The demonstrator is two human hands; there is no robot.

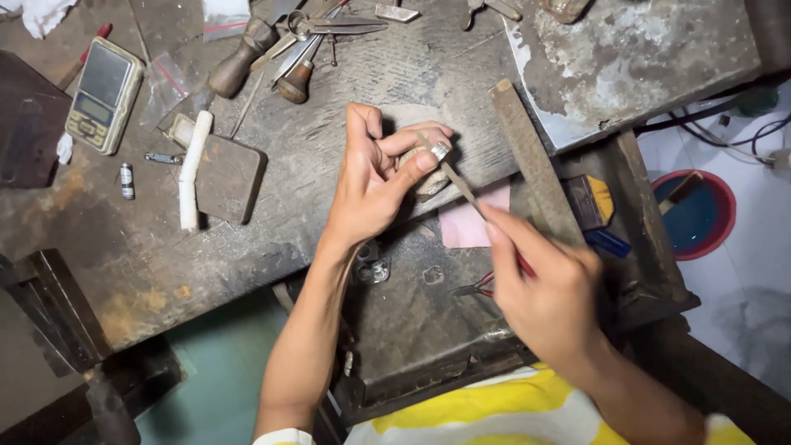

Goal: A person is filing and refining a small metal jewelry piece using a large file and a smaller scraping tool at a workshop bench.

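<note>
A worn, dark workbench (165,239) fills the view, its front edge cut away where the person sits. At its right end lies a stained grey metal slab (634,58), and a large flat file (535,161) leans from the slab's lower edge toward the front. Near the left edge sits a small pocket scale (103,95), beside a white tube (191,169) resting on a brown block (231,177). Wooden-handled tools and scissors (317,29) crowd the back edge. A pink paper scrap (470,222) lies on the lower tray below the cut-out.

The left hand (371,185) is closed on a silver ring (439,151), pinched between thumb and forefinger and braced against a rounded wooden peg at the bench's front edge. The right hand (544,288) is clamped around the handle of a thin needle file (457,181), whose tip reaches the ring.

The ring is probably light, rigid and smooth enough to slip, so gripping it by the band's outer sides, as the fingers do, suits it. It is a broad, bright silvery band, partly hidden by the fingertips.
</note>
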